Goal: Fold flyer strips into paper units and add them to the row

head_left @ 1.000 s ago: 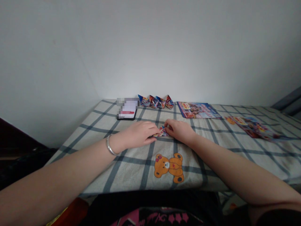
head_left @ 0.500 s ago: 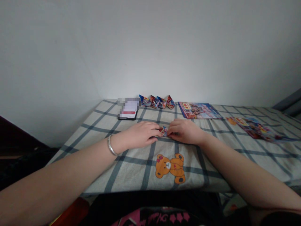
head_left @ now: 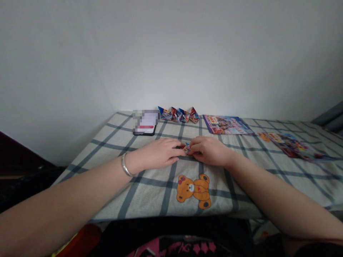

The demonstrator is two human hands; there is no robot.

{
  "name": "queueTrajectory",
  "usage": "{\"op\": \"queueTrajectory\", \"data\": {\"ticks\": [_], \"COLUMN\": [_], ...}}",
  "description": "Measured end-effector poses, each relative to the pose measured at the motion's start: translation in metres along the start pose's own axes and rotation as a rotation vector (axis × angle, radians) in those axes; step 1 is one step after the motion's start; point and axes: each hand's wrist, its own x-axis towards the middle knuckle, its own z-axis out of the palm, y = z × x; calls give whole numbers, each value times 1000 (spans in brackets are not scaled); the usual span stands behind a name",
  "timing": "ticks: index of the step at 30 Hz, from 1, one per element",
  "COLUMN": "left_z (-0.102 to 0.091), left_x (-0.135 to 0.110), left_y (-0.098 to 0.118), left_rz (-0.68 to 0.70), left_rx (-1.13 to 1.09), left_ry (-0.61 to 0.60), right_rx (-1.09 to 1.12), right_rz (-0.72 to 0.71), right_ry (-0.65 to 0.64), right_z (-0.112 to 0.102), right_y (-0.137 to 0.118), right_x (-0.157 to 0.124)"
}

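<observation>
Pinching the small folded paper (head_left: 187, 147) from both sides, left hand (head_left: 158, 154) and right hand (head_left: 211, 151), fingers bunched. Could well slip or crease crooked on the soft checked cloth (head_left: 150, 192).

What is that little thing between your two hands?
A small folded paper, red and blue, pinched between the left hand and right hand on the checked cloth. The head view shows it.

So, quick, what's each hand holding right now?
Left hand: fingers closed, pinching the left end of a small folded paper piece.
Right hand: fingers closed, pinching the right end of the same folded paper piece.
</observation>
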Motion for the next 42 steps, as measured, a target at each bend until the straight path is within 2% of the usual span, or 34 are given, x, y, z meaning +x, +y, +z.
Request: {"op": "queueTrajectory", "data": {"ticks": [5, 11, 24, 42], "left_z": [2, 1, 2, 3], "left_x": [0, 1, 1, 3], "left_y": [0, -1, -3, -3], "left_rz": [-10, -19, -27, -25], "left_rx": [-2, -39, -93, -71], "left_ry": [-2, 1, 14, 28], "right_rx": [-58, -29, -93, -152], "right_rz": [10, 63, 138, 186], "right_ry": [-46, -103, -155, -210], "right_z": [-8, -15, -24, -26], "right_y": [-1, 1, 1, 0], "right_x": [-1, -6, -9, -13]}}
